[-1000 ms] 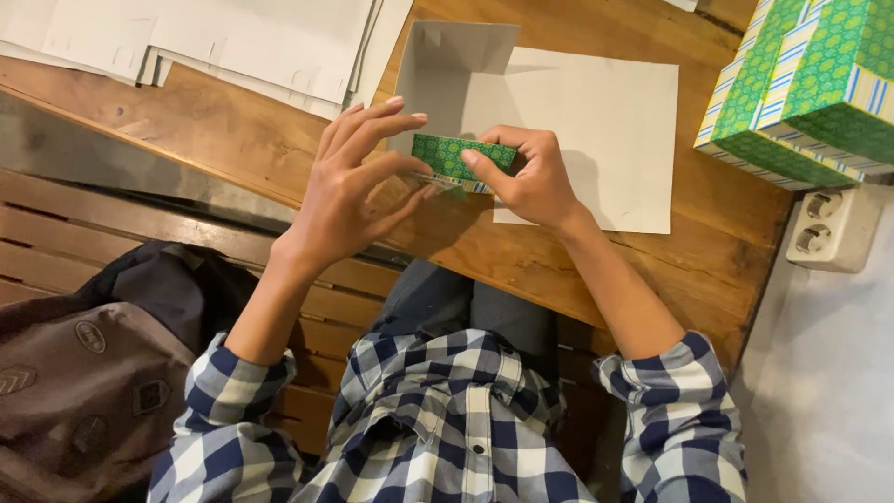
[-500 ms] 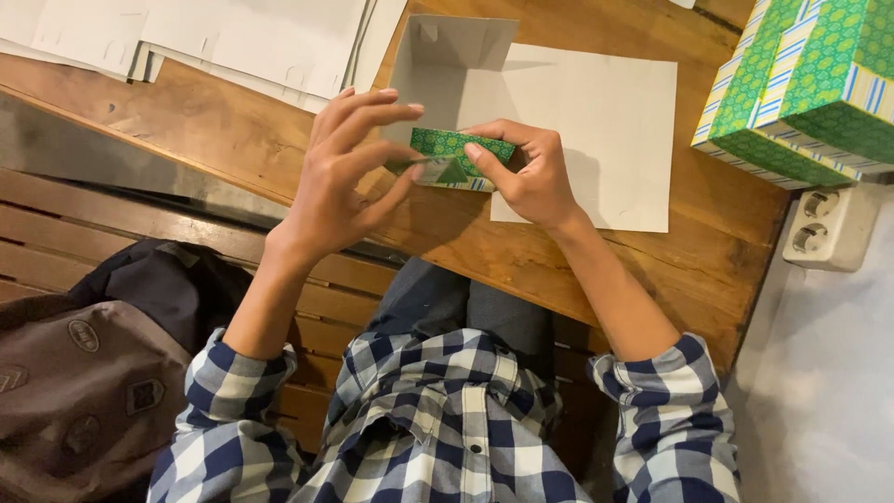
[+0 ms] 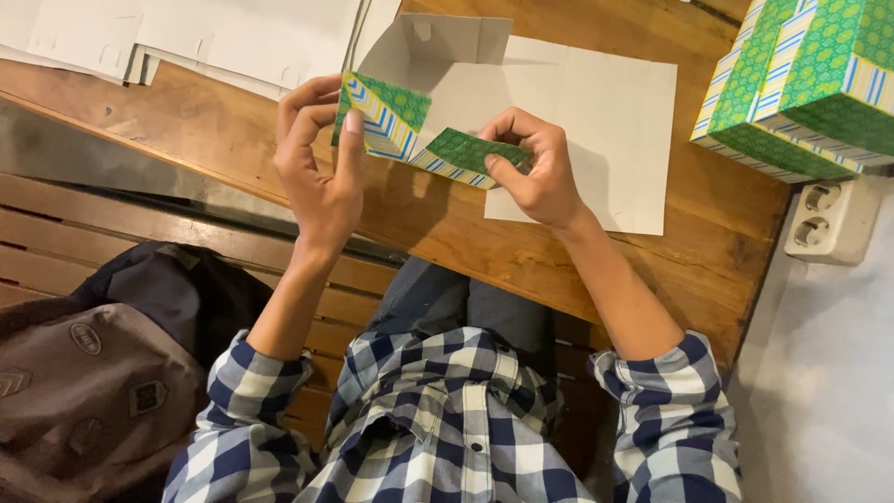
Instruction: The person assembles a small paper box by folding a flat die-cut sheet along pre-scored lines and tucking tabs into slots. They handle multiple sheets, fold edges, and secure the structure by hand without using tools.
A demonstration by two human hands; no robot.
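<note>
Both hands hold a cardboard box blank (image 3: 438, 88), white inside and printed green with blue and yellow stripes outside, above a wooden table (image 3: 447, 224). My left hand (image 3: 321, 163) grips the left green side panel, thumb on its striped face. My right hand (image 3: 531, 168) pinches the folded green flap on the right. The blank's white flaps stand up behind the hands.
A white sheet (image 3: 596, 130) lies flat under the blank. Finished green patterned boxes (image 3: 801, 84) are stacked at the far right. Flat white blanks (image 3: 186, 37) lie at the top left. A wall socket (image 3: 829, 219) is at the right, a brown backpack (image 3: 84, 391) at the lower left.
The hands have lifted the blank and spread it apart. The left side panel now stands up, showing its striped face, where before the green piece was pressed small between both hands.
</note>
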